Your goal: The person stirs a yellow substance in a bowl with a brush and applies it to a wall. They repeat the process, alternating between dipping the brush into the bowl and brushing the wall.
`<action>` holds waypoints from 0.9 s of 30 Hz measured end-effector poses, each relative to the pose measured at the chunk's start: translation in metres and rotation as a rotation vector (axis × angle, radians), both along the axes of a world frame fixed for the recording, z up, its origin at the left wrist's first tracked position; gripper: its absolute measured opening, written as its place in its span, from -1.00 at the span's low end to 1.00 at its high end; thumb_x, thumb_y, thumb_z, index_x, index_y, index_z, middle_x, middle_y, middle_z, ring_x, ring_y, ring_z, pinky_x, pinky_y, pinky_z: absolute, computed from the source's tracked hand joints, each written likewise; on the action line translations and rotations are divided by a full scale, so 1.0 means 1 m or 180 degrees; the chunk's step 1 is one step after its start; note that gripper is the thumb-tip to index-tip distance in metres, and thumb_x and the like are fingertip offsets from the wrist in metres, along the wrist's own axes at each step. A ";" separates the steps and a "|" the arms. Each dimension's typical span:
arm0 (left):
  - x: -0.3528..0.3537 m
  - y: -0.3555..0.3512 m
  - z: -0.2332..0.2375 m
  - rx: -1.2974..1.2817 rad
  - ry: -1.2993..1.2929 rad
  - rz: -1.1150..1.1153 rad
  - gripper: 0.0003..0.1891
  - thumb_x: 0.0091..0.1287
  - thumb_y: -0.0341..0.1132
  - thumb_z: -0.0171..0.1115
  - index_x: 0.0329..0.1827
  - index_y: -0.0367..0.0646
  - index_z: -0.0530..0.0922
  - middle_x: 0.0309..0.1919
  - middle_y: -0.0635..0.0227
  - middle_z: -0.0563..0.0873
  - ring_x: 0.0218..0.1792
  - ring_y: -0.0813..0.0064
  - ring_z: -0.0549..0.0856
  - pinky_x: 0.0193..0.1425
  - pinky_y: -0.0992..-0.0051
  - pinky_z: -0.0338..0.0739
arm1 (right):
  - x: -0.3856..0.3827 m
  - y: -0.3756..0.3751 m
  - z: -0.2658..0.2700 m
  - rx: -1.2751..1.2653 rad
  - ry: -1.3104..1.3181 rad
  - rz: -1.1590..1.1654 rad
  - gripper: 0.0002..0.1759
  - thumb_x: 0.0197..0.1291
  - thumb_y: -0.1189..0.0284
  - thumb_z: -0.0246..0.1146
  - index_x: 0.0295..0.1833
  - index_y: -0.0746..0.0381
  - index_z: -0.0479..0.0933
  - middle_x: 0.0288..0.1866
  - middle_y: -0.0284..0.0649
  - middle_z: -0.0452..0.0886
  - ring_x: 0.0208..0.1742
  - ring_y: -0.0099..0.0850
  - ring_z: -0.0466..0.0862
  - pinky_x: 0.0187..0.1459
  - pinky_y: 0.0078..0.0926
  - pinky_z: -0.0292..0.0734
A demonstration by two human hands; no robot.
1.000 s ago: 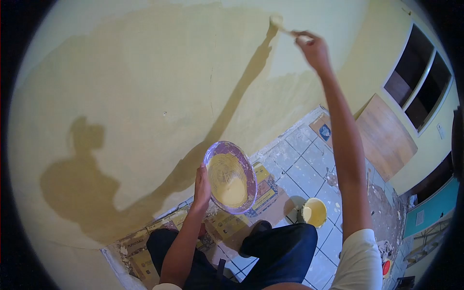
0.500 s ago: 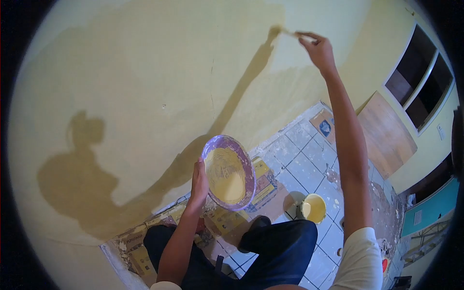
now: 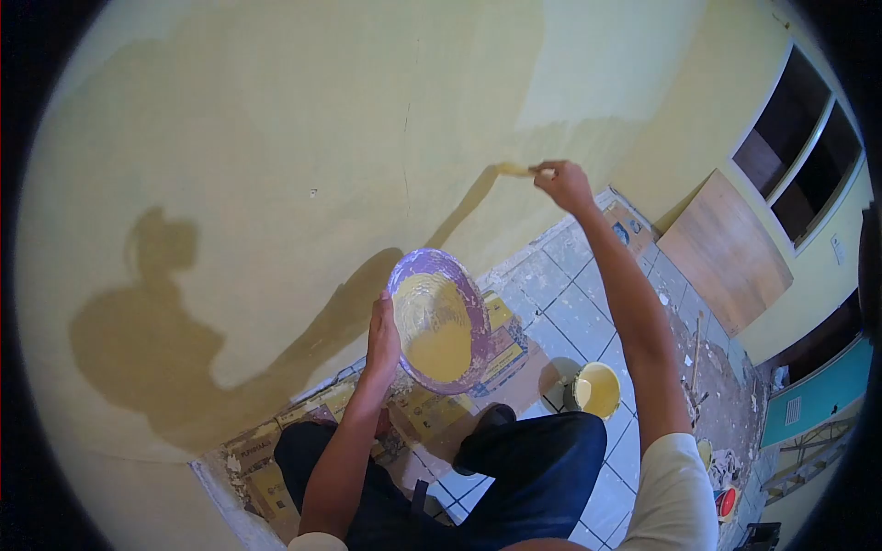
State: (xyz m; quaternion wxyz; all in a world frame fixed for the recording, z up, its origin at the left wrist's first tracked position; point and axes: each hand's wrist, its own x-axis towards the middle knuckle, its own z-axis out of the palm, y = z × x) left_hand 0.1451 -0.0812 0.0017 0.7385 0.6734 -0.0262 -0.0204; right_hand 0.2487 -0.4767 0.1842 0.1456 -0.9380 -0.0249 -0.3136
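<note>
A purple basin (image 3: 478, 335) with yellow paint (image 3: 444, 352) pooled in its lower part tilts in front of the wall. My left hand (image 3: 382, 337) is closed on its left rim, the arm reaching up from below. Higher and to the right, my right hand (image 3: 563, 185) pinches the handle of a paintbrush (image 3: 514, 170). The brush's yellow-coated bristles point left and lie at the wall (image 3: 303, 119), low on its yellow area. Above the brush a paler patch (image 3: 588, 69) shows on the wall.
A paint bucket (image 3: 599, 390) with yellow inside stands on the tiled floor (image 3: 565, 275). Flattened cardboard (image 3: 514, 367) lies along the wall's foot. A wooden board (image 3: 726, 253) leans under the window (image 3: 799, 138). A ladder (image 3: 808, 466) is at the lower right.
My right hand has moved the paintbrush down the wall from the edge of the pale patch. The basin has shifted slightly, and my left hand keeps its grip.
</note>
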 end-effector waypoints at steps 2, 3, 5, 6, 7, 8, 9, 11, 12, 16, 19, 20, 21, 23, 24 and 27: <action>-0.001 -0.003 0.001 0.0034 -0.0043 -0.0025 -0.24 0.67 0.24 -0.30 0.44 -0.37 0.38 0.34 -0.05 0.53 0.41 0.17 0.48 0.53 0.31 0.26 | -0.002 0.010 0.052 0.0133 -0.0159 -0.0298 -0.68 0.09 0.17 0.45 -0.01 -0.07 0.82 -0.56 -0.13 0.65 -0.50 -0.24 0.68 -0.35 -0.22 0.59; -0.002 -0.003 -0.001 0.0039 -0.0055 0.0021 -0.24 0.67 0.24 -0.30 0.44 -0.37 0.39 0.33 -0.05 0.54 0.40 0.17 0.48 0.53 0.31 0.26 | 0.000 0.010 0.076 0.0037 -0.0497 -0.0239 -0.67 0.10 0.15 0.46 0.00 -0.08 0.82 -0.60 -0.14 0.62 -0.54 -0.28 0.65 -0.40 -0.24 0.55; -0.001 -0.001 -0.004 0.0068 -0.0049 0.0042 -0.24 0.68 0.24 -0.30 0.43 -0.36 0.39 0.32 -0.04 0.54 0.40 0.18 0.49 0.52 0.31 0.27 | -0.003 0.008 0.117 0.0330 -0.0845 -0.0238 -0.69 0.17 0.20 0.44 0.04 -0.05 0.81 -0.67 -0.23 0.51 -0.63 -0.48 0.45 -0.51 -0.33 0.38; -0.001 -0.001 -0.005 -0.0022 -0.0091 -0.0020 -0.25 0.68 0.23 -0.30 0.42 -0.36 0.40 0.31 -0.03 0.54 0.39 0.19 0.49 0.52 0.31 0.27 | -0.007 0.007 0.134 0.0674 -0.1112 -0.0088 -0.68 0.21 0.26 0.43 0.08 0.02 0.80 -0.69 -0.32 0.42 -0.62 -0.59 0.33 -0.53 -0.43 0.27; 0.000 -0.002 -0.005 -0.0125 -0.0141 -0.0081 -0.26 0.68 0.23 -0.30 0.41 -0.35 0.40 0.30 -0.03 0.55 0.38 0.20 0.50 0.52 0.31 0.27 | -0.007 0.009 0.145 0.1123 -0.1467 0.0225 -0.68 0.25 0.29 0.43 0.10 0.07 0.79 -0.68 -0.38 0.34 -0.60 -0.65 0.29 -0.54 -0.49 0.21; 0.001 -0.004 -0.004 -0.0136 -0.0138 -0.0094 -0.26 0.68 0.23 -0.30 0.41 -0.35 0.40 0.30 -0.03 0.55 0.38 0.20 0.50 0.52 0.31 0.27 | -0.007 0.011 0.157 0.1375 -0.1700 0.0450 -0.69 0.30 0.33 0.41 0.13 0.08 0.79 -0.65 -0.49 0.36 -0.59 -0.68 0.26 -0.54 -0.49 0.17; 0.001 -0.005 -0.004 -0.0134 -0.0065 -0.0065 -0.27 0.68 0.22 -0.31 0.40 -0.35 0.41 0.29 -0.02 0.55 0.37 0.21 0.50 0.51 0.31 0.28 | -0.005 0.011 0.163 0.1636 -0.1934 0.0684 -0.71 0.36 0.36 0.39 0.16 0.08 0.78 -0.62 -0.60 0.37 -0.58 -0.71 0.23 -0.55 -0.50 0.14; 0.001 -0.003 -0.004 -0.0110 -0.0002 -0.0030 -0.28 0.69 0.21 -0.31 0.39 -0.35 0.42 0.28 -0.01 0.56 0.36 0.22 0.50 0.51 0.31 0.28 | 0.011 0.012 0.164 0.1469 -0.2002 0.0748 -0.70 0.32 0.34 0.41 0.15 0.08 0.78 -0.65 -0.51 0.34 -0.59 -0.68 0.24 -0.54 -0.48 0.16; 0.002 -0.003 -0.005 -0.0092 0.0023 -0.0018 -0.28 0.69 0.21 -0.31 0.39 -0.35 0.42 0.28 -0.01 0.56 0.36 0.22 0.50 0.51 0.31 0.29 | 0.018 0.012 0.160 0.1290 -0.2063 0.0808 -0.69 0.28 0.31 0.43 0.13 0.08 0.78 -0.67 -0.42 0.31 -0.60 -0.66 0.26 -0.54 -0.46 0.18; 0.002 -0.003 -0.008 -0.0161 -0.0060 -0.0072 -0.28 0.69 0.22 -0.30 0.42 -0.33 0.41 0.29 0.01 0.56 0.37 0.22 0.50 0.51 0.31 0.29 | 0.006 0.030 0.105 0.0697 -0.1115 0.0117 -0.71 0.16 0.24 0.49 -0.04 0.11 0.77 -0.66 -0.13 0.48 -0.62 -0.35 0.41 -0.47 -0.25 0.38; 0.001 -0.004 -0.005 -0.0023 0.0048 0.0036 -0.26 0.68 0.23 -0.30 0.45 -0.31 0.39 0.31 0.00 0.55 0.39 0.21 0.49 0.52 0.30 0.28 | -0.010 0.011 0.094 0.0020 -0.0071 -0.0165 -0.68 0.09 0.20 0.50 -0.05 0.08 0.79 -0.57 -0.06 0.60 -0.54 -0.21 0.59 -0.36 -0.21 0.53; 0.001 -0.004 -0.004 -0.0050 0.0034 0.0030 -0.26 0.68 0.23 -0.30 0.45 -0.31 0.39 0.31 0.00 0.55 0.39 0.21 0.49 0.52 0.30 0.28 | -0.005 0.000 0.091 -0.0462 -0.0142 0.0061 -0.67 0.08 0.17 0.50 -0.06 0.05 0.80 -0.53 -0.07 0.65 -0.47 -0.18 0.65 -0.30 -0.19 0.57; 0.002 -0.002 -0.005 -0.0103 0.0046 -0.0097 -0.25 0.67 0.24 -0.30 0.47 -0.31 0.38 0.33 0.00 0.54 0.41 0.20 0.48 0.53 0.30 0.26 | 0.002 -0.010 0.089 -0.0949 -0.0202 0.0281 -0.67 0.07 0.15 0.50 -0.07 0.02 0.81 -0.49 -0.08 0.69 -0.41 -0.14 0.70 -0.24 -0.18 0.62; 0.004 -0.004 -0.010 -0.0173 0.0037 -0.0225 -0.24 0.67 0.25 -0.30 0.48 -0.31 0.37 0.36 -0.01 0.53 0.43 0.19 0.47 0.55 0.29 0.25 | 0.003 -0.001 0.133 -0.0630 -0.0311 0.0048 -0.67 0.07 0.11 0.50 -0.05 -0.04 0.82 -0.47 -0.12 0.72 -0.40 -0.18 0.72 -0.23 -0.20 0.63; 0.006 -0.005 -0.016 -0.0113 0.0098 -0.0135 -0.25 0.67 0.25 -0.29 0.49 -0.30 0.37 0.38 -0.01 0.52 0.44 0.19 0.46 0.55 0.30 0.24 | -0.013 0.022 0.172 -0.0317 -0.0131 -0.0273 -0.67 0.08 0.10 0.51 -0.05 -0.04 0.82 -0.47 -0.13 0.72 -0.41 -0.21 0.72 -0.25 -0.21 0.63; 0.001 0.000 -0.005 -0.0039 0.0219 -0.0034 -0.26 0.66 0.24 -0.26 0.51 -0.30 0.35 0.42 -0.01 0.49 0.47 0.19 0.44 0.57 0.32 0.22 | -0.022 0.027 0.245 -0.0065 -0.1188 -0.0096 -0.67 0.16 0.14 0.49 0.03 -0.03 0.81 -0.64 -0.22 0.59 -0.62 -0.43 0.50 -0.44 -0.32 0.46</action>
